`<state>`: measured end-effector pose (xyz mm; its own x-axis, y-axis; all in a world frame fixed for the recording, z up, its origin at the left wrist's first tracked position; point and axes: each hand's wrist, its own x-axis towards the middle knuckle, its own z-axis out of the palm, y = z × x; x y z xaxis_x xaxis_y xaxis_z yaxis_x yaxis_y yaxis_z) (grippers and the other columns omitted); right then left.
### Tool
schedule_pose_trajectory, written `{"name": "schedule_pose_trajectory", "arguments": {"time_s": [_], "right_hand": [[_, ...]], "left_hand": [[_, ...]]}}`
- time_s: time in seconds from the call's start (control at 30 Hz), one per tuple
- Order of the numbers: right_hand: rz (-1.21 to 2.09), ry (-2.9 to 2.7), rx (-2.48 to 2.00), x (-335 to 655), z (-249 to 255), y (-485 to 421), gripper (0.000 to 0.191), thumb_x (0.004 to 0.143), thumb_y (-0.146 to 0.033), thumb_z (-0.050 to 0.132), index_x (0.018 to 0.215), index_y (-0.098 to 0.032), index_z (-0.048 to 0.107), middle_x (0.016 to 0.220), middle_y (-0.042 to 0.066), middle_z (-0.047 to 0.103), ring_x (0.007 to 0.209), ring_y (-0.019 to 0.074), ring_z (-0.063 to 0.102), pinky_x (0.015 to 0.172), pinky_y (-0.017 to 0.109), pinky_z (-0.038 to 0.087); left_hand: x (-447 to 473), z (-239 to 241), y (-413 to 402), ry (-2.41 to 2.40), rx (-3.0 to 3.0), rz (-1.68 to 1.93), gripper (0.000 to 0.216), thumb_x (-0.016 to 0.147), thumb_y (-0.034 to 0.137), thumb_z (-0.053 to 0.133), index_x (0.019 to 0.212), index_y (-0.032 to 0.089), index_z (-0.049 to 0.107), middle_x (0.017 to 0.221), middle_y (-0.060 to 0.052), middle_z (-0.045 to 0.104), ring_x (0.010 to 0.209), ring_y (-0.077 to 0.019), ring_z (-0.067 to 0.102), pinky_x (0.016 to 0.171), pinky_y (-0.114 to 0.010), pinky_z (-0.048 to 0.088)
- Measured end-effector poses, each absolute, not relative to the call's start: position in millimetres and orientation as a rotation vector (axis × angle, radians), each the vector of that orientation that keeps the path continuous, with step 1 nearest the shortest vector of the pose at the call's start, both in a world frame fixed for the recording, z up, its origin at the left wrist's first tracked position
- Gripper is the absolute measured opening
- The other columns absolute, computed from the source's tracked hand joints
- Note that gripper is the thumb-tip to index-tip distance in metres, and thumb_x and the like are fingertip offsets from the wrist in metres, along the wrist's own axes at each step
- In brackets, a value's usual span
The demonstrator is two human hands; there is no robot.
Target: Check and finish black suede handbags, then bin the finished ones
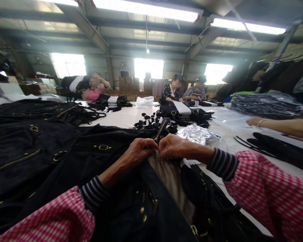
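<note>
White counter [123, 117] with a black jacket [151, 205] at its near side.
The jacket lies open, brown lining [166, 173] showing; the left hand [141, 148] and right hand [173, 147] meet at its top edge, each grip closed on the cloth, a metal zip [170, 194] slanting below.

QUICK TALLY, BENCH & BEYOND

Hands: 2 own, i.e. left hand [141, 148] + right hand [173, 147], on 1 black garment [126, 201]; plus 1 co-worker's hand [254, 121] w/ 1 wristband [260, 122]. Checked sleeves [267, 188]: 2. Striped cuffs [222, 164]: 2. Ppl [172, 93] across bench [126, 117]: 3. Blk bundles [164, 108] w/ white bands [182, 107]: min. 3. Silvery plastic heap [195, 133]: 1. Windows [148, 69]: 3. Strip lights [146, 10]: 3. Hanging bulb [147, 51]: 1. Loose blk pcs [147, 123]: too jumbled to count.
</note>
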<state>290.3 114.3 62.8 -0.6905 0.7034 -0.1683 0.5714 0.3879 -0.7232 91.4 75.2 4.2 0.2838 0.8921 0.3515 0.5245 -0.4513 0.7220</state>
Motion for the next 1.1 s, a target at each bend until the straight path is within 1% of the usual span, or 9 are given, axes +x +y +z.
{"name": "schedule_pose_trajectory", "arguments": {"time_s": [0.1,0.2,0.33,0.47,0.63,0.77,0.87,1.03,1.1], "right_hand": [[1.468,-2.248,-1.044,310.1,67.0,112.6,0.012,0.071,-0.024,0.071,0.072,-0.014,0.065,0.056,-0.004,0.056,0.048,0.0074,0.049,0.045,0.018,0.034],[1.589,-2.128,-0.990,332.1,68.7,108.6,0.020,0.073,-0.031,0.076,0.076,-0.012,0.069,0.062,0.001,0.065,0.051,0.0082,0.056,0.043,0.016,0.032],[1.742,-1.873,-0.906,345.7,62.4,104.6,0.027,0.073,-0.035,0.081,0.083,-0.012,0.070,0.071,0.005,0.071,0.053,0.0073,0.058,0.043,0.014,0.031],[1.821,-1.748,-0.810,334.3,53.5,104.2,0.027,0.071,-0.034,0.081,0.082,-0.012,0.069,0.075,0.005,0.071,0.057,0.0078,0.060,0.045,0.014,0.033],[1.634,-1.785,-0.781,319.5,42.3,102.0,0.025,0.072,-0.033,0.078,0.082,-0.011,0.071,0.073,0.005,0.070,0.052,0.0071,0.055,0.044,0.016,0.035],[1.462,-1.610,-0.794,327.6,43.5,101.2,0.026,0.072,-0.035,0.079,0.083,-0.013,0.072,0.077,0.005,0.070,0.059,0.0112,0.060,0.045,0.018,0.038],[1.288,-1.622,-0.853,339.1,52.5,101.5,0.025,0.072,-0.034,0.079,0.087,-0.014,0.073,0.079,0.006,0.071,0.063,0.0133,0.062,0.046,0.019,0.040],[1.054,-1.915,-0.977,344.5,65.0,97.9,0.021,0.076,-0.032,0.073,0.086,-0.014,0.074,0.066,0.002,0.065,0.056,0.0113,0.053,0.047,0.022,0.036],[1.017,-2.014,-0.948,338.9,65.3,99.0,0.018,0.076,-0.029,0.071,0.085,-0.014,0.074,0.069,0.001,0.066,0.058,0.0116,0.053,0.051,0.023,0.037]], "left_hand": [[95.2,9.1,70.3,1.266,2.057,1.121,0.017,0.083,0.020,0.061,0.092,0.021,0.076,0.092,-0.001,0.075,0.090,-0.0192,0.067,0.084,-0.028,0.048],[102.3,16.1,64.1,1.407,2.221,1.149,0.016,0.088,0.021,0.059,0.088,0.023,0.075,0.092,-0.001,0.072,0.090,-0.0196,0.064,0.083,-0.030,0.046],[120.3,28.4,67.9,1.515,2.312,1.184,0.021,0.089,0.016,0.055,0.099,0.027,0.070,0.095,0.001,0.070,0.089,-0.0177,0.063,0.082,-0.030,0.044],[140.3,35.0,86.2,1.285,2.010,1.429,0.019,0.090,0.016,0.053,0.106,0.024,0.058,0.088,0.003,0.063,0.077,-0.0134,0.064,0.074,-0.026,0.047],[141.4,12.4,93.2,1.279,2.019,1.418,0.008,0.088,0.019,0.058,0.096,0.020,0.057,0.084,0.003,0.060,0.076,-0.0115,0.058,0.073,-0.024,0.045],[132.5,-1.9,88.4,1.377,2.165,1.374,0.005,0.088,0.017,0.058,0.092,0.020,0.058,0.081,0.004,0.061,0.074,-0.0114,0.056,0.070,-0.023,0.043],[129.8,-0.4,88.7,1.344,2.144,1.415,0.008,0.086,0.013,0.057,0.091,0.019,0.058,0.083,0.004,0.062,0.076,-0.0110,0.058,0.074,-0.023,0.044],[127.2,10.5,86.1,1.254,2.150,1.345,0.006,0.084,0.013,0.060,0.087,0.019,0.061,0.079,0.004,0.062,0.075,-0.0112,0.058,0.075,-0.023,0.046],[124.6,13.9,84.6,1.205,2.139,1.309,0.006,0.084,0.015,0.061,0.090,0.019,0.062,0.082,0.003,0.063,0.078,-0.0119,0.059,0.078,-0.024,0.046]]}}
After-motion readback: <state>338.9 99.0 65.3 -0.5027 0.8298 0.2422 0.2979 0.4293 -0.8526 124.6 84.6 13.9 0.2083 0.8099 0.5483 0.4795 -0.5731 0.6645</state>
